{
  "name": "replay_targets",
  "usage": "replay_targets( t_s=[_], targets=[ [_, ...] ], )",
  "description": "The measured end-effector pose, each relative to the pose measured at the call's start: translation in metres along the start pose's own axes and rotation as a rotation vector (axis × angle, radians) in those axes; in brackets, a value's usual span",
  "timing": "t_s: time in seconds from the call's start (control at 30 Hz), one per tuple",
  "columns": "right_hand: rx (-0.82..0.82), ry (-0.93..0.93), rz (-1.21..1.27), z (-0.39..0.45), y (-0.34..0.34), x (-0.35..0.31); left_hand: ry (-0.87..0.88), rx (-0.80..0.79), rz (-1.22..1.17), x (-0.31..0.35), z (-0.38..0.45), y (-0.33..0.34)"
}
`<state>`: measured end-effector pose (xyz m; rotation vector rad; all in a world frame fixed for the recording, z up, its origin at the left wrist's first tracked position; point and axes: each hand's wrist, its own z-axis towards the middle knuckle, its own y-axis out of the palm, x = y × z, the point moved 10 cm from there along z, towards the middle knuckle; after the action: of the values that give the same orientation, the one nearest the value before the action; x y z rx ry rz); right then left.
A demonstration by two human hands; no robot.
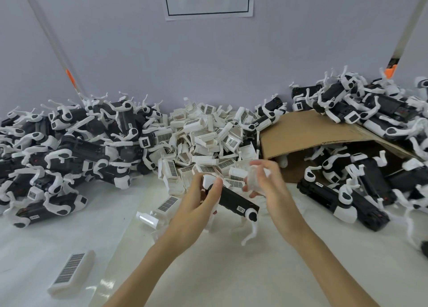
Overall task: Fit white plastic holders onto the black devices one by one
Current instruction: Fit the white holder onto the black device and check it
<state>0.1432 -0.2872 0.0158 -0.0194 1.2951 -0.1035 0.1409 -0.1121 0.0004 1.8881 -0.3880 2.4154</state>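
Observation:
My left hand (pixel 200 202) grips one end of a black device (pixel 234 201) with white legs, held above the white table in the centre of the view. My right hand (pixel 269 186) pinches a white plastic holder (pixel 253 175), blurred, just right of the device's upper end. A heap of loose white holders (pixel 203 142) lies right behind both hands.
Piles of black devices with white legs fill the left (pixel 69 144) and right (pixel 361 167) of the table. A brown cardboard sheet (pixel 308 130) lies over the right pile. Single holders lie at the front left (pixel 71 272) and under my left wrist (pixel 148 218). A wall stands behind.

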Motion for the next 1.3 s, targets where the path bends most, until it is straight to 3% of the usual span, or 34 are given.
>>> replay_targets(
  t_s=[0.1, 0.37, 0.6, 0.83, 1.0, 1.3],
  targets=[
    [-0.230, -0.026, -0.215, -0.015, 0.035, 0.004, 0.031, 0.008, 0.026, 0.003, -0.002, -0.001],
    [-0.367, -0.055, -0.568, -0.027, 0.050, 0.005, 0.124, -0.025, 0.133, 0.015, -0.004, 0.004],
    [-0.225, -0.368, -0.804, -0.029, 0.061, -0.010, 0.121, 0.038, 0.105, 0.010, -0.004, 0.002],
    [-0.067, -0.424, -0.854, -0.025, 0.049, -0.014, 0.151, 0.037, 0.119, 0.014, -0.005, 0.008],
    [-0.058, -0.449, -0.740, -0.028, 0.053, -0.015, 0.163, 0.024, 0.160, 0.012, -0.006, 0.010],
    [0.064, -0.550, -0.946, -0.031, 0.054, -0.024, 0.129, 0.033, 0.200, 0.008, -0.004, 0.008]
  ],
)
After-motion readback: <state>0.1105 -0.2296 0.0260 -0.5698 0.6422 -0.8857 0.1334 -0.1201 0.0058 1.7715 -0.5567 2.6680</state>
